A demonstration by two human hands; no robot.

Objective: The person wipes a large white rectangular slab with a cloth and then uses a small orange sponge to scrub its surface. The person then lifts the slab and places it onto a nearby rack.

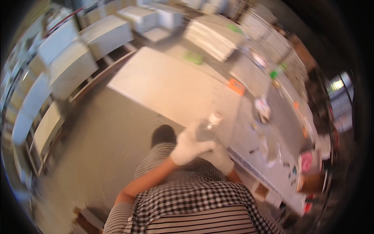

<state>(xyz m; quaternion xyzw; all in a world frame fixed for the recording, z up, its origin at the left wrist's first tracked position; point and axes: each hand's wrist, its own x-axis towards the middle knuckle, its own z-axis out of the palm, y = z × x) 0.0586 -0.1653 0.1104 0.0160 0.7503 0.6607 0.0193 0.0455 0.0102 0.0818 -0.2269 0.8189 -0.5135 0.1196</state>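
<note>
In front of my body, my left hand (pixel 189 145) and my right hand (pixel 219 159), both in white knit gloves, are close together. Between them is a small clear or greyish bottle (pixel 205 133) with a whitish cap (pixel 215 117), tilted up and to the right. The fingers and thumb of my left hand curve around its side. My right hand is at its lower end, its fingers partly hidden behind the left thumb. Blur hides the bottle's finer details. Just beyond my hands lies a large pale flat panel (pixel 167 84) on the worktable.
An orange block (pixel 236 86) rests at the panel's right edge. Farther right, a white and dark bundle (pixel 262 110), crumpled plastic (pixel 269 150) and small tools lie on the table. Stacked pale slabs (pixel 212 37) stand at the back, with boxy pale pieces (pixel 72 68) on the left.
</note>
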